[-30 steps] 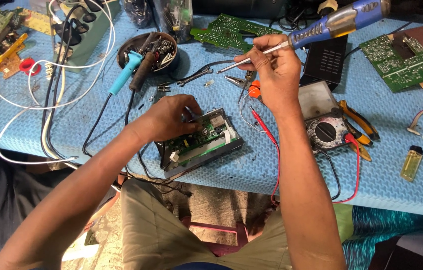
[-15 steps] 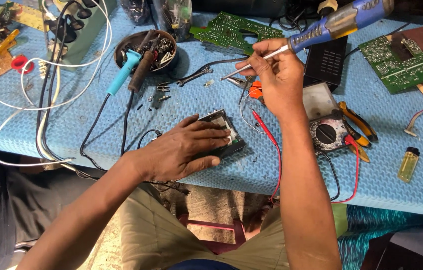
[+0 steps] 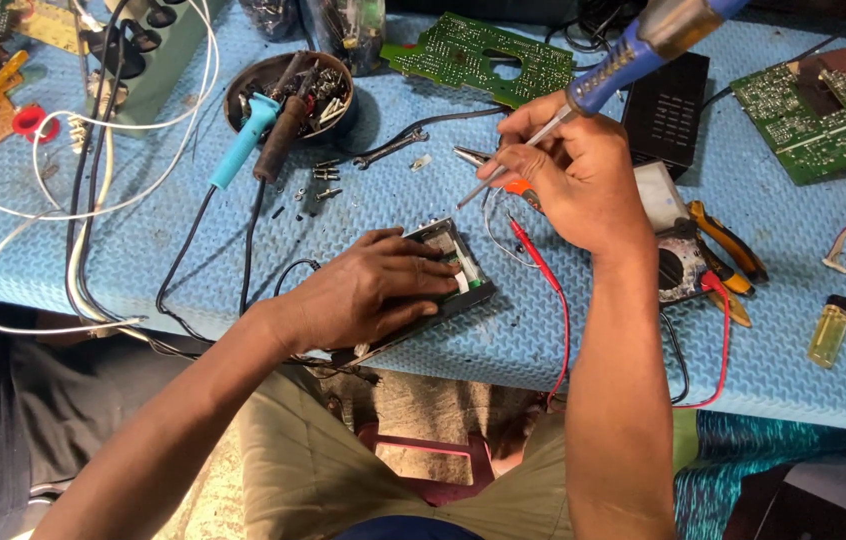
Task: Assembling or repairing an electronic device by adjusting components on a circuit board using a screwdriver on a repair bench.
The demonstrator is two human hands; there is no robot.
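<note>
Right now the left hand (image 3: 368, 295) lies flat, fingers spread and pressing, on a small green circuit board in a dark frame (image 3: 448, 268) near the front edge of the blue foam-covered tabletop (image 3: 543, 340). The right hand (image 3: 573, 175) hovers just behind it, fingers closed pen-style around a blue-handled soldering iron with a grey metal shaft (image 3: 583, 85) — its tip points down toward the board's far corner but stands clear of it. A red probe lead (image 3: 543, 270) runs beside the board, close to the work. Judging from this, the step goes best with the board held firmly still, the tip brought in steeply, and that lead — plus the pressing fingers — kept away from the hot shaft.
</note>
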